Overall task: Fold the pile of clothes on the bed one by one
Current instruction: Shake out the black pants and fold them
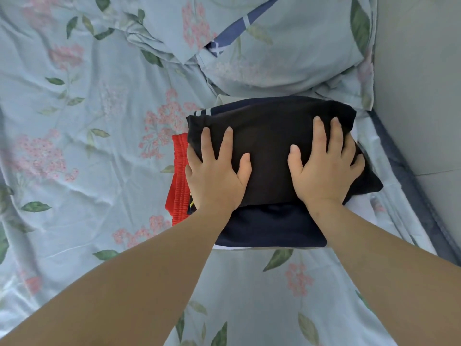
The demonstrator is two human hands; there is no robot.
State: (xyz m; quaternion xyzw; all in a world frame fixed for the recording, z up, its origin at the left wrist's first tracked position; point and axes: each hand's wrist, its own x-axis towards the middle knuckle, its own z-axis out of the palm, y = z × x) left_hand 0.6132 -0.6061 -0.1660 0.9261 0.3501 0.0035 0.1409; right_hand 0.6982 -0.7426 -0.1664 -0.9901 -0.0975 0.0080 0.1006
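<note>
A stack of folded clothes lies on the floral bed sheet [87, 146] right of centre. A folded black garment [269, 141] is on top. Under it shows a navy garment [269, 226] with a white edge, and a red garment [179, 176] with a ribbed band sticks out on the left. My left hand [214, 176] rests flat on the black garment's left side, fingers spread. On its right side lies my right hand [326, 168], also flat with straight fingers. Both palms press down on the top of the stack.
A pillow [274, 46] in the same floral fabric lies just behind the stack, with a blue striped cloth [239, 28] peeking out. The bed's dark edge [411, 176] and a grey wall [419, 83] run along the right. Open sheet stretches to the left and front.
</note>
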